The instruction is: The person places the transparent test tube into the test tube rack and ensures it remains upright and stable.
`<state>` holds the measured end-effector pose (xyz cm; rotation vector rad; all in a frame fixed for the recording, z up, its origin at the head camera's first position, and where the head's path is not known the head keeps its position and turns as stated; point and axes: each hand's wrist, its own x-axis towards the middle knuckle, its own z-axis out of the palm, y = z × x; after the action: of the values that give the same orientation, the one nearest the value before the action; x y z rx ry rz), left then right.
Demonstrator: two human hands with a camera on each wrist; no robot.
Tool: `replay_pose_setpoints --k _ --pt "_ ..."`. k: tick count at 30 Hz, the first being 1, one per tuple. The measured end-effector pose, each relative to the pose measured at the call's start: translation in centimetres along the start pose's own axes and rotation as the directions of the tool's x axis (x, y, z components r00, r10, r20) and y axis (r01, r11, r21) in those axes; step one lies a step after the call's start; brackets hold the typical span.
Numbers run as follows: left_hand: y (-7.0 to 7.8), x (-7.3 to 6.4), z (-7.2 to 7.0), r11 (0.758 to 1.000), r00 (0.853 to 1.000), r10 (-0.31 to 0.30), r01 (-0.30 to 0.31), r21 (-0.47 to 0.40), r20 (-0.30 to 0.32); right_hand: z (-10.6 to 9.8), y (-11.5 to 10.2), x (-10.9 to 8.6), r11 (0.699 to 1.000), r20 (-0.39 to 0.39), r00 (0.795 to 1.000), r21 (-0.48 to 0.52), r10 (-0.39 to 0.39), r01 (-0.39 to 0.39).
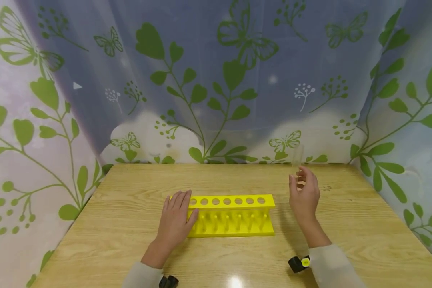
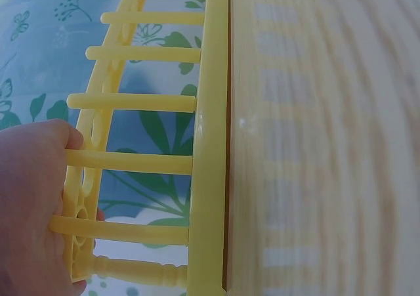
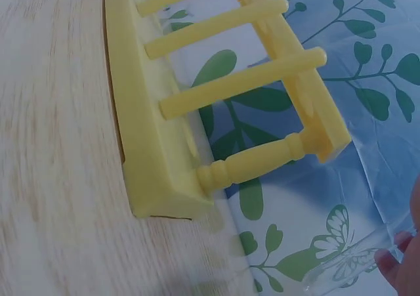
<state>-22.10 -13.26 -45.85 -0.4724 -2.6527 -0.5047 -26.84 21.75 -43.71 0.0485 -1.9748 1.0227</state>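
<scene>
A yellow test tube rack stands upright on the table, with a row of round holes along its top plate and upright pegs below. My left hand grips the left end of that top plate; in the left wrist view its thumb and fingertips show on either side of the plate. To the right of the rack, my raised right hand holds a clear test tube between thumb and fingers. In the right wrist view the transparent tube slants away from the fingertips, beyond the rack's end post.
The wood-grain table reaches back to a curtain printed with green leaves and butterflies, which also hangs at both sides. Dark wrist devices sit at the light sleeves.
</scene>
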Motion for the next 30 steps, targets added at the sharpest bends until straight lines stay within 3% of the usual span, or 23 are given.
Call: replay_pose_setpoints --k 7,26,30 --pt "-0.2 -0.1 0.2 1.0 1.0 -0.004 0.004 0.011 0.011 -0.1 -0.8 -0.4 0.999 -0.027 1.0 0.043 0.011 -0.009" --pt "-0.2 -0.2 0.4 1.0 1.0 -0.001 0.001 0.006 -0.003 -0.7 -2.2 -0.4 0.99 -0.093 0.995 0.127 -0.045 0.057" --pt "-0.2 -0.1 0.3 1.0 1.0 0.0 0.0 0.005 -0.005 -1.1 -3.8 -0.2 0.987 -0.108 0.992 0.14 -0.064 0.079"
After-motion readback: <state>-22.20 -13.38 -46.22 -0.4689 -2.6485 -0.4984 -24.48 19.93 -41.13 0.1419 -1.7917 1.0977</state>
